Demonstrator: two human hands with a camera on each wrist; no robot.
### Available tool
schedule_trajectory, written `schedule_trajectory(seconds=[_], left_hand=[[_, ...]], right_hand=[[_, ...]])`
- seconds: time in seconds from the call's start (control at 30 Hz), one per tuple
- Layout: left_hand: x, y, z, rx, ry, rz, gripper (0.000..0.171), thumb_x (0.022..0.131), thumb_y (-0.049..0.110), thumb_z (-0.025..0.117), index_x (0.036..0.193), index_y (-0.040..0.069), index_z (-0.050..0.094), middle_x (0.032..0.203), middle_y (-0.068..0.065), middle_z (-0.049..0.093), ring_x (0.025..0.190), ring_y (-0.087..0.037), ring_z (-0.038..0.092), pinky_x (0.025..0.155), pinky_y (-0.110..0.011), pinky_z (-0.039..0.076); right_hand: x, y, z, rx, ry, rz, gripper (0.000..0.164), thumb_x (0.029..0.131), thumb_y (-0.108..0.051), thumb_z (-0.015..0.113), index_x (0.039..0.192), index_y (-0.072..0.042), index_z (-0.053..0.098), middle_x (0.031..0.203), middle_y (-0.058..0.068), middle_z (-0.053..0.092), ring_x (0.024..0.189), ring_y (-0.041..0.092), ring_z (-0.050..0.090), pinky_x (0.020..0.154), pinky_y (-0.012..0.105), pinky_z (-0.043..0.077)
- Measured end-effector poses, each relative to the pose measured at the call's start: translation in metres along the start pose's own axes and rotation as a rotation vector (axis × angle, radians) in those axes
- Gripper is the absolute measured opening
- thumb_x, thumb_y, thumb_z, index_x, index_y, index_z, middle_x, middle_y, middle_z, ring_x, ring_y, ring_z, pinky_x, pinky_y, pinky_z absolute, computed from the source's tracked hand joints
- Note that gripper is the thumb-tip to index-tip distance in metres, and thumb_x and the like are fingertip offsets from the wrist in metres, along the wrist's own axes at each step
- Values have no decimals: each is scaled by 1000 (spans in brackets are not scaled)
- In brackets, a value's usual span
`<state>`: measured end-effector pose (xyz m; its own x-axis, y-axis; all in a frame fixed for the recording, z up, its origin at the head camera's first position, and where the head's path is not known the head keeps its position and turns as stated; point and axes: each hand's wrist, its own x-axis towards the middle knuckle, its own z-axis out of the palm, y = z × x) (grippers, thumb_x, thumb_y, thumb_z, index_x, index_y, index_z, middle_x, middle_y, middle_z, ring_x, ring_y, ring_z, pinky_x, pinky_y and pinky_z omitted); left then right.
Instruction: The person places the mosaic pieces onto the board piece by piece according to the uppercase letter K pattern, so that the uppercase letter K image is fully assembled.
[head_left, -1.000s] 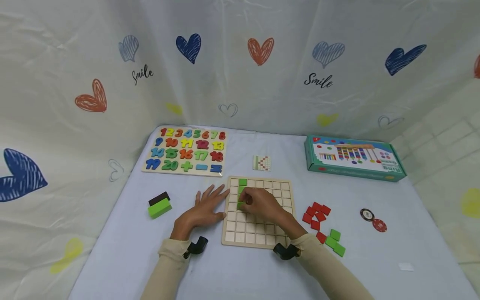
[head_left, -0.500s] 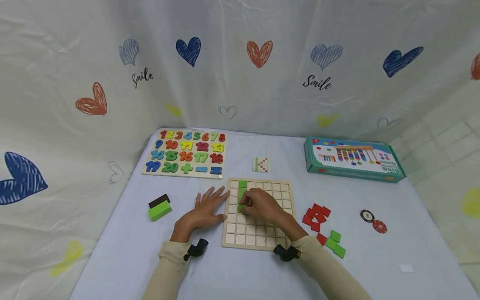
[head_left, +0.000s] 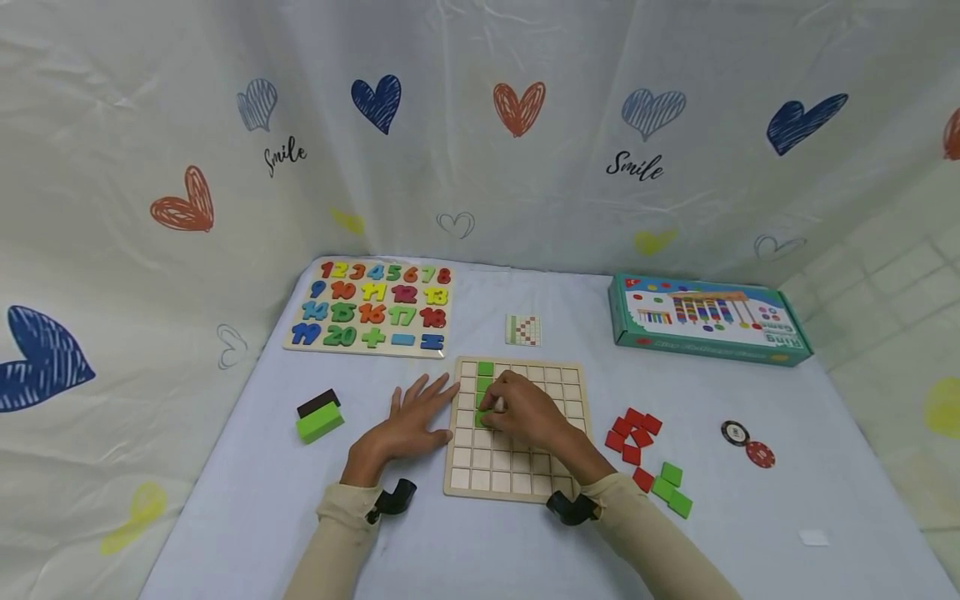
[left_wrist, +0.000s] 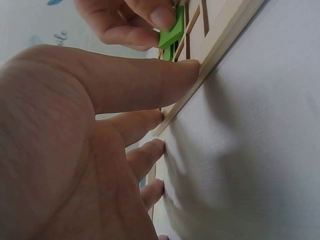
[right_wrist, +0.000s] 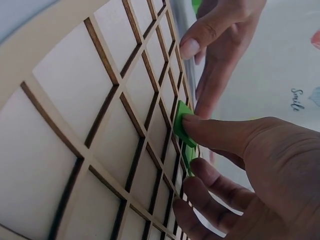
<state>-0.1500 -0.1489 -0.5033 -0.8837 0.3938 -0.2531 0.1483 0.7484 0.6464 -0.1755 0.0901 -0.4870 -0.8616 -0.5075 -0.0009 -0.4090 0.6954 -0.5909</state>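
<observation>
My right hand (head_left: 528, 410) is over the wooden grid board (head_left: 516, 483), its thumb and a finger pinching a green square tile (right_wrist: 181, 123). The tile looks tilted in the right wrist view, at the lower end of a column of green tiles (head_left: 486, 368). Whether it sits fully in its square is hidden by the fingers. Spread out at the board's left edge, my left hand (head_left: 405, 429) touches the frame with its fingertips and holds nothing. In the left wrist view, its thumb (left_wrist: 150, 86) lies against the board's edge.
Loose red tiles (head_left: 632, 455) and green tiles (head_left: 671, 474) lie right of the board, with two round chips (head_left: 761, 454) beyond. Behind are a number puzzle (head_left: 373, 312), a small pattern card (head_left: 522, 330) and a green box (head_left: 708, 319). A green block (head_left: 320, 422) and a dark block lie left.
My right hand stays over the same column, its fingers shifting slightly around the green tile. The head view has tipped a little. My left hand keeps its place at the board's edge.
</observation>
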Motion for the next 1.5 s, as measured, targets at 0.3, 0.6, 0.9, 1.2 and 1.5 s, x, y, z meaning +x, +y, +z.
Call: schedule_trajectory(seconds=[0.3,0.6,0.9,1.2,1.5], left_hand=[[-2,0,-1,-17,-1,7,76,100,19,69,168,18,35,178,-6,19,165,-37,0,126,-69,-9],[-2,0,-1,-14,-3,-2,76,100,20,69,168,20,34,178,-5,19,166,-36,-1,127,-69,-9],[0,0,2,-26,6,7,76,99,19,70,167,19,36,178,-6,20,165,-36,1,126,-69,-8],[-2,1,3,-29,13,2,77,99,16,70,168,18,35,178,-7,20,165,-37,0,126,-68,-10],[-3,1,1,-27,10,13,78,98,16,69,168,15,33,178,-9,20,165,-39,1,126,-69,-10]], right_hand=[[1,-1,-1,3,-3,17,8,90,-17,86,91,-20,79,108,0,65,87,12,57,70,33,52],[-3,3,3,10,14,8,6,92,-18,84,88,-21,82,103,-3,64,87,14,59,73,34,51],[-17,1,-11,-8,88,8,6,91,-20,84,96,-19,81,100,-4,74,95,18,65,78,35,53],[-48,19,-50,-22,144,69,12,93,-19,82,105,-17,80,107,-3,75,98,19,66,80,38,56],[-96,47,-82,-55,127,159,16,95,-19,80,111,-15,78,110,-1,74,96,20,64,70,32,51]])
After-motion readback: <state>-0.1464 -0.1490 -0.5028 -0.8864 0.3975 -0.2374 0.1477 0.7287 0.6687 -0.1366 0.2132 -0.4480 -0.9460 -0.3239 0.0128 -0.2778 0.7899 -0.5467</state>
